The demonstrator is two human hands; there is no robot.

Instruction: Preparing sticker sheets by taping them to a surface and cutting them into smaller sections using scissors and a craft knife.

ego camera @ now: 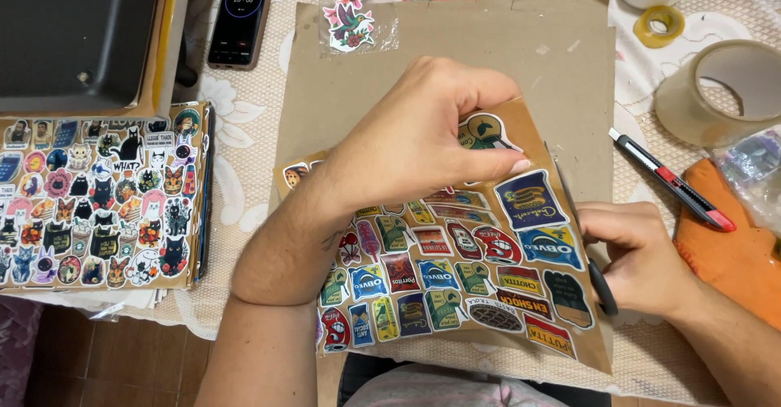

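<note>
A brown sheet covered with several colourful stickers (455,277) lies tilted on a cardboard mat (561,74). My left hand (415,134) reaches across and pinches the sheet's upper edge near a round green sticker (480,130). My right hand (639,256) grips black-handled scissors (600,285) at the sheet's right edge, the thin blade (565,191) running up along that edge.
A second sticker-covered board (98,195) lies at left under a dark box (73,33). A phone (240,17) and a cut-out flower-and-bird sticker (351,17) sit at the top. A red-and-black utility knife (671,179), tape rolls (716,90) (659,25) and an orange cloth (732,244) are at right.
</note>
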